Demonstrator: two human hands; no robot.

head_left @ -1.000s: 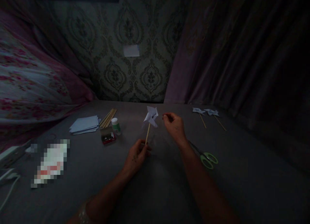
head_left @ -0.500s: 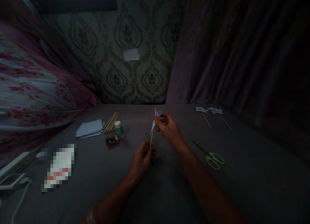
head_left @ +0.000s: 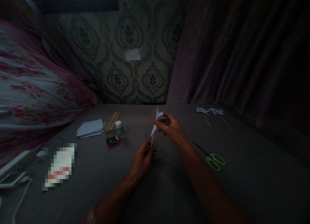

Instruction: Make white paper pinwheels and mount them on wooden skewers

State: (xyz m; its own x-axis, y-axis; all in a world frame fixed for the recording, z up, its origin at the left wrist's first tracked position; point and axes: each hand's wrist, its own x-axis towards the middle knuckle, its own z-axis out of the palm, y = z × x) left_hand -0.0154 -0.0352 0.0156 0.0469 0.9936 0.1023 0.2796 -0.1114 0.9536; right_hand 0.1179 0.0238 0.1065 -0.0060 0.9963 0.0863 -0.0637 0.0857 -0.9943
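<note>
My left hand (head_left: 142,157) is closed round the lower part of a thin wooden stick (head_left: 152,140), which stands nearly upright above the table. At the stick's top sits a white paper pinwheel (head_left: 154,129) with pointed blades, seen edge-on. The thumb and fingers of my right hand (head_left: 169,125) pinch the pinwheel near its centre, from the right side; what exactly lies between the fingertips is partly hidden. Two more white paper pinwheels (head_left: 201,111) on sticks lie at the far right of the table.
Green-handled scissors (head_left: 213,159) lie right of my right forearm. On the left are a stack of white paper (head_left: 90,128), loose wooden sticks (head_left: 112,121), a white-capped bottle (head_left: 119,129), an open small box (head_left: 112,140) of dark bits and a power strip (head_left: 20,162).
My right hand has shifted slightly right and its fingers have loosened a little, so more of the pinwheel's blades shows. My left hand keeps its hold on the stick.
</note>
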